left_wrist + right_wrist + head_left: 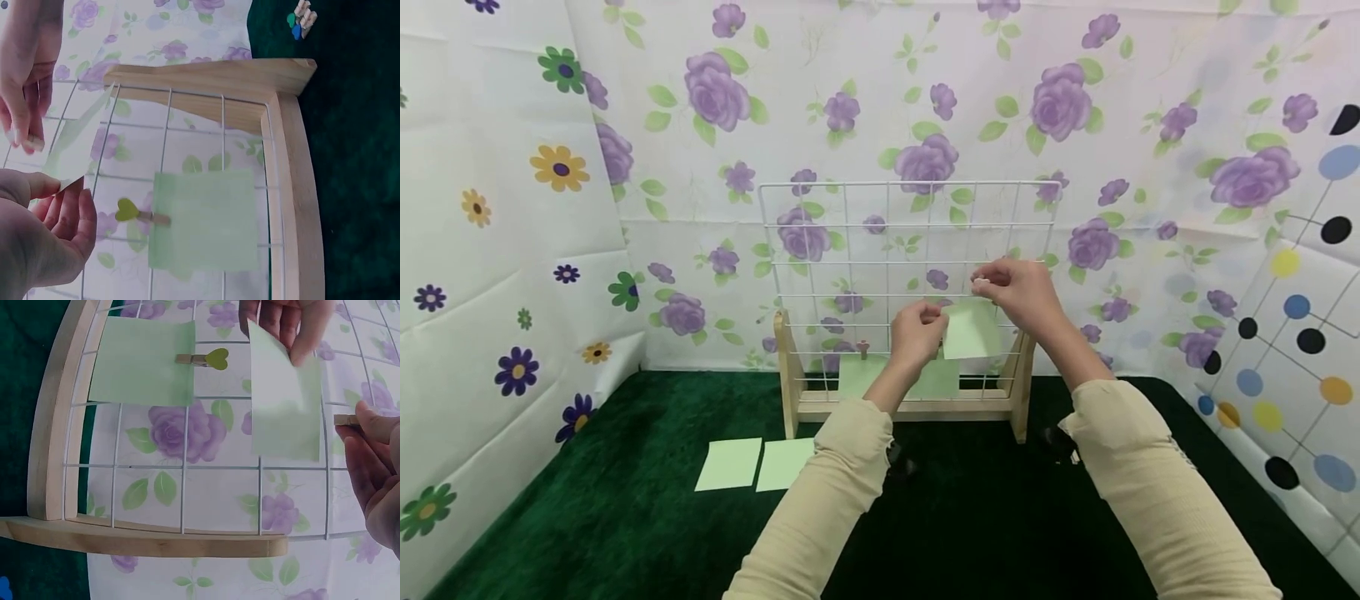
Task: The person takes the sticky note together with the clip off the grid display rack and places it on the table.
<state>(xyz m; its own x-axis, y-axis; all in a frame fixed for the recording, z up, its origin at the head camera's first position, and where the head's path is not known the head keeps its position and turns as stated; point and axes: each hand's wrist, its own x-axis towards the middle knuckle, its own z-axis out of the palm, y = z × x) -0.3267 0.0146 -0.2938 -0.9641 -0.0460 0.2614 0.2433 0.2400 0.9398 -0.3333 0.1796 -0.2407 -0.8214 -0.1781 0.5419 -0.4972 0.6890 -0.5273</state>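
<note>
My left hand (917,337) pinches a pale green square of paper (973,331) by its edge, in front of a white wire grid (910,182). Up by the paper's top edge, my right hand (1022,296) holds a small wooden clothespin (345,419) between thumb and fingers. The clothespin is apart from the paper in the right wrist view. Lower on the grid hangs another green paper (206,222), held by a clothespin with a yellow-green heart (127,210). Beside it is one more green paper (853,375) under a reddish clothespin (863,348), partly behind my left arm.
A wooden stand (902,407) carries the grid on a dark green cloth (587,508). Two loose green papers (730,464) lie at its front left. Several clothespins with coloured hearts (302,19) lie right of the stand. Flowered sheets (850,50) hang behind.
</note>
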